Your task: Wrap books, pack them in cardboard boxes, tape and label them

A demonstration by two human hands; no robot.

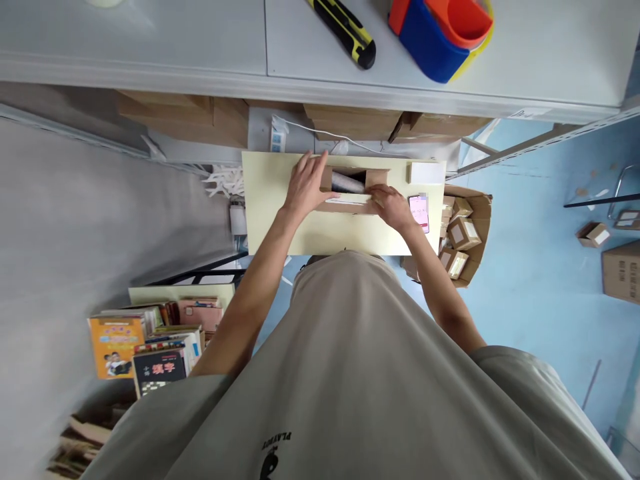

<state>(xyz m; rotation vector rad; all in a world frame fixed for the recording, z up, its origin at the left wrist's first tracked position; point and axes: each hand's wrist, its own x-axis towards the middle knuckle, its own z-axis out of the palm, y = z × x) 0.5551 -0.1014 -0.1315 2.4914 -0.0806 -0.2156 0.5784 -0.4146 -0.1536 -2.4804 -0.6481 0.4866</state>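
Note:
A small brown cardboard box point(341, 207) lies on the pale yellow tabletop point(270, 227) with its top flaps open. Inside it rests a grey roll-like item point(347, 183), partly hidden by the walls. A white strip point(350, 199) runs along the box's near side, between my hands. My left hand point(306, 183) spans the left end of the box, fingers reaching to the far side and thumb on the near edge. At the right end, the curled fingers of my right hand point(393, 205) grip the near flap and edge; their tips are partly hidden.
Right of the box are a white block point(427, 173) and a lit phone point(419, 213). A carton of small boxes point(480, 233) stands beyond the table's right edge. Above, a grey shelf point(200, 40) carries a utility knife point(345, 30) and a tape dispenser point(440, 40). Books point(117, 343) stand lower left.

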